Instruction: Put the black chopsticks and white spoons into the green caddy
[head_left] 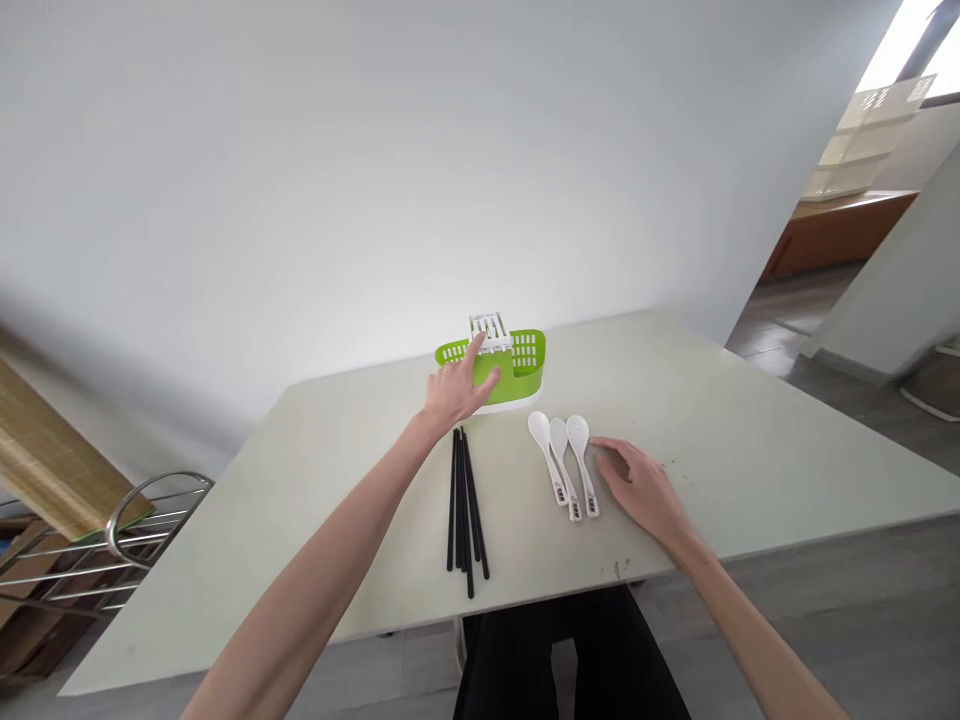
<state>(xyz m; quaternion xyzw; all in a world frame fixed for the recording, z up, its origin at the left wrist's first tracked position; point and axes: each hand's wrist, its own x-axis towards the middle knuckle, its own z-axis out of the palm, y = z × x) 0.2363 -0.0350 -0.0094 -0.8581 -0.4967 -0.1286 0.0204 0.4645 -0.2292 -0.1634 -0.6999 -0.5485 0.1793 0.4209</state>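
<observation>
At the back of the table stands a green plastic cutlery basket with slotted sides and a white base. A white slotted piece sits on its top. My left hand is at the front left of the basket, index finger stretched to the white piece and thumb apart; it grips nothing. Three white spoons lie side by side, handles toward me. Just right of them, my right hand is open, its fingertips close to the rightmost spoon's bowl. Several black chopsticks lie in a loose bundle left of the spoons.
The pale table backs against a white wall. Left of it are a metal rack and a bamboo-coloured board. A clear stacked organiser stands at the far right by a window.
</observation>
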